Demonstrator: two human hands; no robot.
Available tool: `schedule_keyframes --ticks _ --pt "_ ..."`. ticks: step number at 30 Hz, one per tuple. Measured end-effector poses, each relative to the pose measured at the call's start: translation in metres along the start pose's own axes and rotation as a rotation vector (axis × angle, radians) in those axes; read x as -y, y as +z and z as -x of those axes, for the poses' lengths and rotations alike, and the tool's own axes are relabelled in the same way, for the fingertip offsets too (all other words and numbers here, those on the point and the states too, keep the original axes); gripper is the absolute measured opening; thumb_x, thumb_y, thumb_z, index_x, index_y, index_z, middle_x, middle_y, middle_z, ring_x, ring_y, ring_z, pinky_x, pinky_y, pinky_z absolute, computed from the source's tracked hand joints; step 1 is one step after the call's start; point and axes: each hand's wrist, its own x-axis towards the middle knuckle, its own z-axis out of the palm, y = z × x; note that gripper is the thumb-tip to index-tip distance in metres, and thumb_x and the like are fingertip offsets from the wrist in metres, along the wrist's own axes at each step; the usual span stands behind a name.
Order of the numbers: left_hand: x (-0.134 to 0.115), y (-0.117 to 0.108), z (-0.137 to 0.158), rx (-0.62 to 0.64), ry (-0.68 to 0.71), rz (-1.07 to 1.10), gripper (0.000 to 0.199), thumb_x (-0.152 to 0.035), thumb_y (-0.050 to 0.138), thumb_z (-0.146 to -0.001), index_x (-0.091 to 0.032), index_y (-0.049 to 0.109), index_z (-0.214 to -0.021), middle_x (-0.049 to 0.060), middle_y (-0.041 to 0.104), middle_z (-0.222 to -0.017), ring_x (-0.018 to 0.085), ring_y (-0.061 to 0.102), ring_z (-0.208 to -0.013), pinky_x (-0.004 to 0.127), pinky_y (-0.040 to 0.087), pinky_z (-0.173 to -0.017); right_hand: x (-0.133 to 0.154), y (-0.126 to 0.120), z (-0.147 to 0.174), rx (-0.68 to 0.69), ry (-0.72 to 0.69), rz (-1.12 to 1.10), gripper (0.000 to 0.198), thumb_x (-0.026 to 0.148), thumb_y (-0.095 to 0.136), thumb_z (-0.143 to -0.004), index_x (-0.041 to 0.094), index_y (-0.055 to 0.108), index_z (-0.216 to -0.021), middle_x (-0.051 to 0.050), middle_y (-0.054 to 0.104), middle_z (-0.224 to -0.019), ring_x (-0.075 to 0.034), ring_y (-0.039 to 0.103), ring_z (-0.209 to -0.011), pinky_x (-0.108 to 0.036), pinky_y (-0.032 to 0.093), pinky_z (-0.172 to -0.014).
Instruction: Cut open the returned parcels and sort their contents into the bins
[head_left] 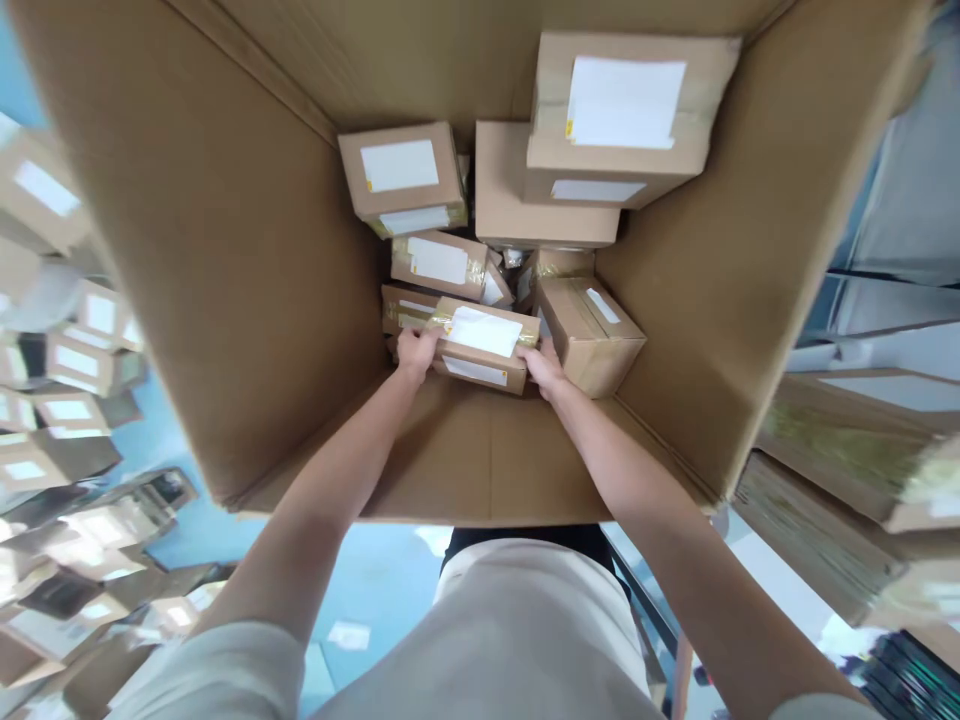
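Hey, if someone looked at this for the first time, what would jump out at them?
A big cardboard box fills the view, with taped parcels piled at its bottom. Both hands grip one small parcel near the front, the left hand at its left end and the right hand at its right. More parcels lie blurred outside, at left.

Single head-worn view — looks steeply down past the wearer's chest into a deep carton [225, 250]. Close range; both forearms run up the frame from the bottom edge. Edges blurred — stacked parcels [67, 370] at left.
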Motion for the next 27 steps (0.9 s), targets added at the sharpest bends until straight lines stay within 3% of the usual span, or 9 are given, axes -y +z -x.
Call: schedule_keyframes --ticks 3,7,11,13,16,21,24,27 --pt "-0.031 -0.055 0.055 -0.004 0.184 0.204 0.045 -0.047 0.068 -0.067 -0.014 0.063 -0.097 0.006 0.066 -0.090 0.017 0.061 -0.081 0.028 0.050 -0.074 0.025 -0.014 0.047 0.012 -0.181 -0.107 0.074 0.038 0.064 -0.072 0.023 0.035 -0.138 -0.008 0.060 -0.128 -0.022 0.057 -0.114 -0.041 0.047 -0.098" --pt "-0.062 -0.113 0.159 -0.076 0.505 0.310 0.050 -0.050 0.064 -0.072 -0.014 0.066 -0.106 0.008 0.068 -0.099 0.019 0.062 -0.089 0.032 0.049 -0.082 0.056 -0.049 0.134 0.074 -0.505 -0.230 0.083 0.044 0.066 -0.074 0.021 0.029 -0.145 -0.009 0.053 -0.137 -0.022 0.054 -0.120 -0.039 0.043 -0.104" --pt "-0.083 -0.143 0.280 -0.310 0.857 0.337 0.036 -0.047 0.066 -0.072 -0.021 0.071 -0.098 0.001 0.064 -0.084 0.017 0.060 -0.080 0.033 0.050 -0.079 0.060 -0.118 0.247 -0.028 -0.832 -0.186 0.076 0.050 0.062 -0.080 0.025 0.032 -0.146 -0.005 0.047 -0.143 -0.024 0.045 -0.131 -0.041 0.037 -0.110" --pt "-0.091 -0.143 0.341 -0.318 1.064 0.386 0.032 -0.048 0.064 -0.074 -0.025 0.071 -0.094 -0.001 0.060 -0.077 0.015 0.058 -0.075 0.032 0.052 -0.074 0.047 -0.165 0.303 -0.134 -0.988 -0.155 0.071 0.049 0.060 -0.083 0.027 0.034 -0.145 -0.002 0.043 -0.147 -0.023 0.039 -0.136 -0.040 0.031 -0.114" --pt "-0.096 -0.119 0.430 -0.175 1.249 0.446 0.036 -0.051 0.064 -0.074 -0.024 0.070 -0.096 0.000 0.060 -0.077 0.015 0.058 -0.071 0.032 0.053 -0.069 0.005 -0.245 0.377 -0.295 -1.103 -0.151 0.063 0.049 0.056 -0.086 0.027 0.038 -0.143 -0.003 0.046 -0.145 -0.023 0.042 -0.134 -0.041 0.031 -0.114" --pt "-0.081 -0.037 0.552 0.314 1.324 0.324 0.038 -0.044 0.068 -0.075 -0.024 0.066 -0.108 0.003 0.063 -0.086 0.016 0.063 -0.077 0.031 0.056 -0.071 -0.109 -0.363 0.461 -0.563 -1.061 -0.149 0.053 0.051 0.049 -0.090 0.025 0.049 -0.136 -0.006 0.054 -0.138 -0.025 0.048 -0.128 -0.045 0.036 -0.110" --pt "-0.072 0.019 0.599 0.518 1.362 0.132 0.040 -0.041 0.066 -0.077 -0.023 0.065 -0.113 0.004 0.062 -0.088 0.016 0.062 -0.082 0.031 0.055 -0.077 -0.189 -0.402 0.486 -0.740 -0.976 -0.231 0.049 0.047 0.049 -0.090 0.023 0.052 -0.134 -0.008 0.056 -0.135 -0.025 0.051 -0.125 -0.046 0.037 -0.109" --pt "-0.068 0.074 0.628 0.667 1.369 -0.099 0.037 -0.039 0.059 -0.083 -0.020 0.064 -0.115 0.005 0.060 -0.091 0.017 0.060 -0.086 0.029 0.054 -0.078 -0.262 -0.406 0.489 -0.947 -0.817 -0.347 0.050 0.045 0.050 -0.089 0.021 0.052 -0.133 -0.010 0.057 -0.133 -0.024 0.053 -0.122 -0.044 0.038 -0.107"
